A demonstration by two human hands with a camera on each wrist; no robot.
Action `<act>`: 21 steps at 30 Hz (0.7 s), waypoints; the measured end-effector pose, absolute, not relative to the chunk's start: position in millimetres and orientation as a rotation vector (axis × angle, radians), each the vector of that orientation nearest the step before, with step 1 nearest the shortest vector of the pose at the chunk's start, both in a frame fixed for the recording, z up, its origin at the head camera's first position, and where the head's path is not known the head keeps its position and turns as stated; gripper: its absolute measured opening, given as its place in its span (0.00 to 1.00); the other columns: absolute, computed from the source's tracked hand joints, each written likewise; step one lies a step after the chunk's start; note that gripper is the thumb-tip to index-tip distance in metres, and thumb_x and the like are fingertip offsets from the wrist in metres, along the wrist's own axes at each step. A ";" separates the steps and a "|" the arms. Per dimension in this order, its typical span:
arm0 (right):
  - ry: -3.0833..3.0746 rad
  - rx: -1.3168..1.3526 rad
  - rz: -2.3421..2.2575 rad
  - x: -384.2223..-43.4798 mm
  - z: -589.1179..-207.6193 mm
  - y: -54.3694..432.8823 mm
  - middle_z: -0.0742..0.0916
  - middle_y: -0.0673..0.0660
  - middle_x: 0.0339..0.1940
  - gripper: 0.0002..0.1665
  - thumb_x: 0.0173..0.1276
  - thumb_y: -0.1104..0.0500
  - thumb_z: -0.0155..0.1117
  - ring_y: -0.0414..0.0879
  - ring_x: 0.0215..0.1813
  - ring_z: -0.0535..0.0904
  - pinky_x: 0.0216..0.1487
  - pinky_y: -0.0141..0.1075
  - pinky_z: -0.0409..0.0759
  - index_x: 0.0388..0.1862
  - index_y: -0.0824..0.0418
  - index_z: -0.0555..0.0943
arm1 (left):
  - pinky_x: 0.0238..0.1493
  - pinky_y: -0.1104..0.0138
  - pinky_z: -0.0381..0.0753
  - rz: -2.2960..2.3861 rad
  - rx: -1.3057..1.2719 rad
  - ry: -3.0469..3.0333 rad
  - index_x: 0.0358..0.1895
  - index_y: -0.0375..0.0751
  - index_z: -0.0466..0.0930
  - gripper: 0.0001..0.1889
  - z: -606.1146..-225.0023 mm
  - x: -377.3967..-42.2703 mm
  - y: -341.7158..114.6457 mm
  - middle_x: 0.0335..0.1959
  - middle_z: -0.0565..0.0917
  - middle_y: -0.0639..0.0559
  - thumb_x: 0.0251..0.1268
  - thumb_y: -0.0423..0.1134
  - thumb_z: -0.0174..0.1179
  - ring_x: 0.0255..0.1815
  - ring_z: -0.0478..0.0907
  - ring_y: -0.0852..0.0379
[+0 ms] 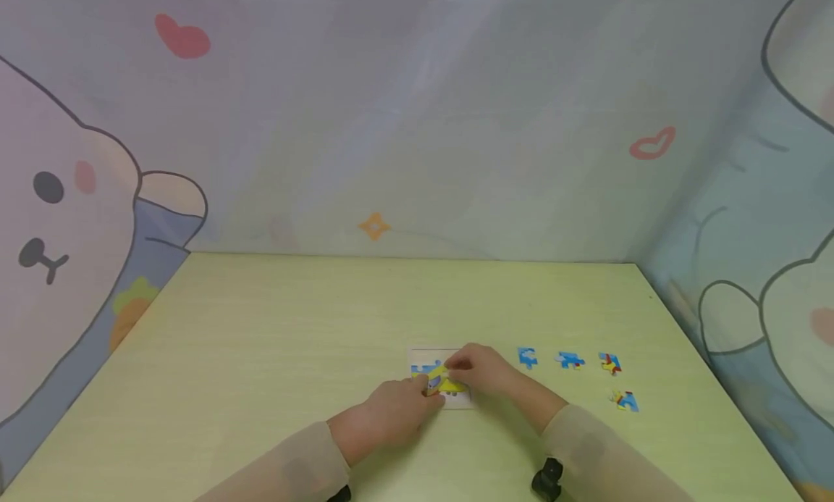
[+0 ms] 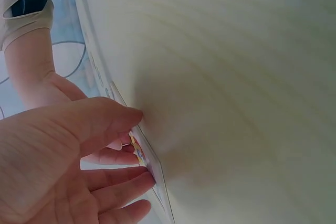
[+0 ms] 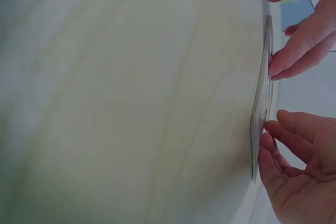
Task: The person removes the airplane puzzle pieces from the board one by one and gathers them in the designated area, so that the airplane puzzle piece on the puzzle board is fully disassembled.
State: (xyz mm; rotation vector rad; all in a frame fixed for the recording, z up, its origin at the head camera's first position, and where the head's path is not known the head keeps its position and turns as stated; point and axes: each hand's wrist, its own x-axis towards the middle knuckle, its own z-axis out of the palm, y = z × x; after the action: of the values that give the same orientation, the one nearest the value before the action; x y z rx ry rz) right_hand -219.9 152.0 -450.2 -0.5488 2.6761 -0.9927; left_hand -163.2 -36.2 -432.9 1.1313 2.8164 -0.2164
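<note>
Flat on the table lies a thin puzzle board [image 1: 462, 400] with a blue and yellow picture partly covered by both hands. My right hand [image 1: 485, 371] comes over its right side, thumb and fingertips pinching a yellow puzzle piece [image 1: 438, 372] low over the board. The piece is largely hidden by fingers. On the board's lower left, my left hand [image 1: 400, 409] rests with fairly straight fingertips at the piece and the board. In the left wrist view, the left fingers [image 2: 126, 190] touch the board's surface.
To the right lie loose puzzle pieces: a blue one [image 1: 528, 357], a second blue one [image 1: 570, 360], a red, blue and yellow one [image 1: 610, 363], and another [image 1: 626, 400] nearer the front. A cartoon-printed cloth [image 1: 417, 125] stands behind and beside the table [image 1: 260, 342].
</note>
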 end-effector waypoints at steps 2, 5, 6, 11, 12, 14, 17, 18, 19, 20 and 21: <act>2.672 -0.558 -0.993 -219.1 -449.9 151.9 0.82 0.54 0.41 0.12 0.64 0.63 0.62 0.50 0.47 0.77 0.50 0.44 0.74 0.45 0.65 0.82 | 0.24 0.65 0.74 -0.231 1.145 2.820 0.56 0.55 0.75 0.20 -433.1 -163.1 -36.4 0.45 0.75 0.48 0.59 0.40 0.61 0.29 0.71 0.58; 2.669 -0.542 -0.997 -219.0 -449.9 150.9 0.82 0.54 0.42 0.12 0.64 0.63 0.62 0.50 0.47 0.77 0.50 0.45 0.74 0.46 0.64 0.82 | 0.24 0.65 0.74 -0.237 1.158 2.825 0.55 0.54 0.75 0.19 -433.1 -163.2 -36.5 0.43 0.75 0.49 0.60 0.40 0.61 0.29 0.71 0.58; 2.666 -0.534 -1.002 -219.1 -449.8 150.5 0.82 0.54 0.42 0.12 0.64 0.63 0.62 0.49 0.47 0.77 0.50 0.45 0.74 0.45 0.64 0.82 | 0.24 0.65 0.74 -0.238 1.161 2.828 0.55 0.54 0.75 0.19 -432.6 -163.0 -36.5 0.43 0.75 0.49 0.60 0.40 0.61 0.29 0.71 0.58; 2.666 -0.516 -1.002 -219.7 -450.2 148.8 0.83 0.52 0.40 0.11 0.64 0.62 0.62 0.45 0.43 0.76 0.48 0.43 0.74 0.44 0.63 0.82 | 0.22 0.65 0.73 -0.255 1.211 2.841 0.51 0.53 0.76 0.15 -429.7 -162.1 -37.8 0.38 0.75 0.50 0.59 0.39 0.61 0.29 0.71 0.59; 2.665 -0.514 -1.002 -219.9 -450.2 148.5 0.83 0.52 0.39 0.10 0.64 0.62 0.62 0.44 0.42 0.76 0.48 0.42 0.74 0.44 0.63 0.82 | 0.21 0.66 0.73 -0.257 1.221 2.842 0.50 0.53 0.76 0.15 -429.5 -161.9 -38.1 0.37 0.75 0.51 0.59 0.39 0.61 0.29 0.71 0.59; 2.667 -0.507 -1.005 -220.6 -450.3 147.7 0.83 0.51 0.38 0.10 0.64 0.63 0.62 0.44 0.41 0.76 0.47 0.42 0.74 0.43 0.63 0.82 | 0.21 0.66 0.72 -0.261 1.231 2.843 0.50 0.53 0.76 0.14 -429.2 -161.7 -38.4 0.35 0.75 0.51 0.60 0.39 0.60 0.27 0.70 0.59; 2.669 -0.480 -1.027 -222.4 -450.0 146.1 0.83 0.51 0.37 0.08 0.63 0.63 0.62 0.44 0.40 0.77 0.46 0.41 0.75 0.41 0.62 0.82 | 0.20 0.66 0.72 -0.275 1.229 2.847 0.50 0.54 0.77 0.14 -428.9 -161.5 -38.2 0.35 0.74 0.51 0.61 0.40 0.60 0.27 0.70 0.59; 2.669 -0.469 -1.036 -222.9 -449.6 145.7 0.83 0.51 0.36 0.07 0.63 0.63 0.62 0.43 0.40 0.77 0.46 0.41 0.75 0.40 0.61 0.82 | 0.20 0.66 0.72 -0.280 1.228 2.847 0.51 0.54 0.77 0.15 -428.9 -161.5 -38.1 0.35 0.74 0.51 0.61 0.40 0.60 0.27 0.70 0.59; 2.665 -0.457 -1.047 -223.6 -449.1 145.5 0.83 0.51 0.36 0.07 0.63 0.62 0.62 0.43 0.40 0.77 0.46 0.41 0.75 0.40 0.61 0.81 | 0.20 0.66 0.72 -0.284 1.224 2.847 0.51 0.55 0.77 0.15 -428.9 -161.7 -37.7 0.35 0.74 0.51 0.61 0.40 0.60 0.27 0.70 0.60; 2.662 -0.446 -1.058 -224.4 -448.8 145.2 0.83 0.50 0.35 0.06 0.63 0.62 0.62 0.43 0.39 0.77 0.45 0.40 0.75 0.39 0.60 0.81 | 0.20 0.67 0.72 -0.289 1.221 2.846 0.52 0.55 0.77 0.15 -428.6 -161.8 -37.4 0.35 0.74 0.51 0.61 0.40 0.60 0.27 0.70 0.60; 2.655 -0.435 -1.070 -225.3 -448.5 145.2 0.83 0.50 0.35 0.05 0.64 0.62 0.62 0.43 0.39 0.77 0.44 0.40 0.75 0.38 0.60 0.81 | 0.20 0.67 0.72 -0.293 1.217 2.845 0.52 0.55 0.76 0.16 -428.8 -161.9 -37.0 0.35 0.74 0.52 0.61 0.40 0.60 0.27 0.70 0.60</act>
State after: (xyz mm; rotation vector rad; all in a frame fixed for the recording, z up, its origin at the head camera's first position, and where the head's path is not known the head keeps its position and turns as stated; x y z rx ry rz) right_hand -225.3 145.2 -448.5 -0.4347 2.6552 -1.0704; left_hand -161.9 -37.0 -428.8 1.2173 2.8449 -0.2930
